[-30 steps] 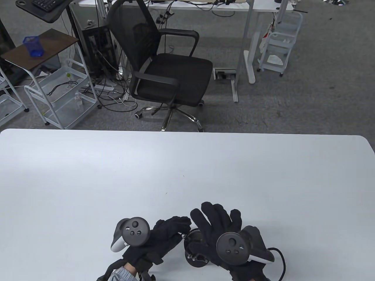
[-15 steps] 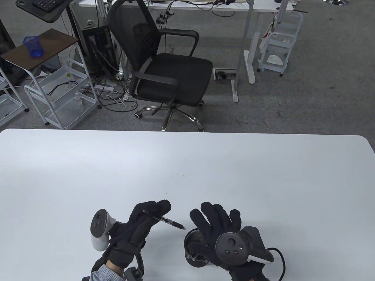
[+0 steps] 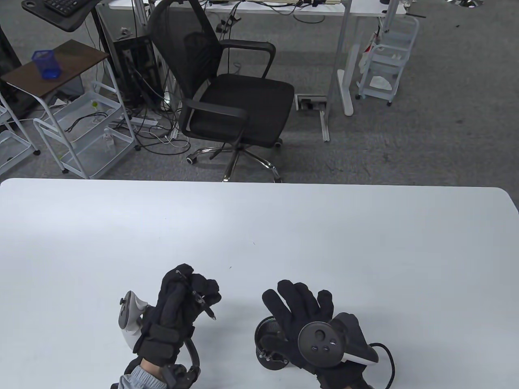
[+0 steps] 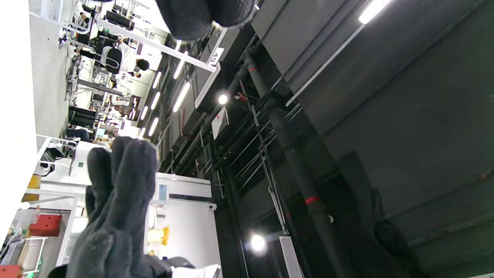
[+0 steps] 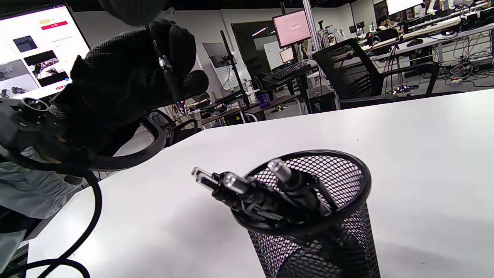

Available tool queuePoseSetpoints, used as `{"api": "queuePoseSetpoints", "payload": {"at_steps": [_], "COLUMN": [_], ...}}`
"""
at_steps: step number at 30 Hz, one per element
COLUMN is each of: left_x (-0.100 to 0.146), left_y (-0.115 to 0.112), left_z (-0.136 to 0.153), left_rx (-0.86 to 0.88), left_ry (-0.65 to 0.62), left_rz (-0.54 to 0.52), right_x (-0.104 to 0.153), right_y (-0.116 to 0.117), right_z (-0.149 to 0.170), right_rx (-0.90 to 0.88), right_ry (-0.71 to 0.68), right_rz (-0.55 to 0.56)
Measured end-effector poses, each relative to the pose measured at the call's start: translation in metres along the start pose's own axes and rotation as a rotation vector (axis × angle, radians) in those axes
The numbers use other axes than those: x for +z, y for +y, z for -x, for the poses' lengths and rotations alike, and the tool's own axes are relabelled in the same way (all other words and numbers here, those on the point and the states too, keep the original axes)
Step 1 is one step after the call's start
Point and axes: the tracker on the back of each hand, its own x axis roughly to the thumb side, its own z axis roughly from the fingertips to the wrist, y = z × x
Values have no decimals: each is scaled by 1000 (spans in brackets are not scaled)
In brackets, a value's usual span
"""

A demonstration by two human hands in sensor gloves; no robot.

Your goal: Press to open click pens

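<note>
My left hand (image 3: 182, 296) grips a black click pen (image 3: 200, 302) in a closed fist above the white table (image 3: 121, 227), tip pointing down to the right; it also shows in the right wrist view (image 5: 166, 69), upright in the fist. My right hand (image 3: 300, 312) lies spread, fingers extended, over a black mesh pen cup (image 3: 265, 344) that holds several black click pens (image 5: 247, 189), button ends up. The left wrist view shows only ceiling and gloved fingers (image 4: 119, 185).
A black office chair (image 3: 227, 93) stands beyond the table's far edge. White rolling carts (image 3: 81, 133) and a side table with a blue cup (image 3: 45, 64) are at far left. A cable (image 3: 387, 356) runs from my right wrist.
My left hand drew away from the cup to the left with one pen, then turned upright and closed into a fist around it. My right hand stayed over the cup.
</note>
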Motion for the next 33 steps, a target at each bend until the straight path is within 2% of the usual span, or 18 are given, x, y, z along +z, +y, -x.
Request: {"api": "queuePoseSetpoints", "payload": {"at_steps": [2,6,13,21,25,33], "left_x": [0,0,-1,0,2,3], "left_y": [0,-3,-7,-11,-11,-13], "left_z": [-1,-1,-6,-2,-5,-7], "left_rx": [-10,36,-38,8,-37,3], "left_ry": [-11,-35,20,71,83,76], "left_rz": [-2,59,-8,42,-7,18], "right_x": [0,0,-1,-1,0,0], "right_y": [0,0,0,0,0,0], "right_z": [0,-1,-2,-2,-2,-2], "right_rx": [0,-1,-1,2,0,2], "right_ry": [-4,-10,-15,-17,-15,-15], "right_rz": [-4,-4,-6,-3,-2,-2]}}
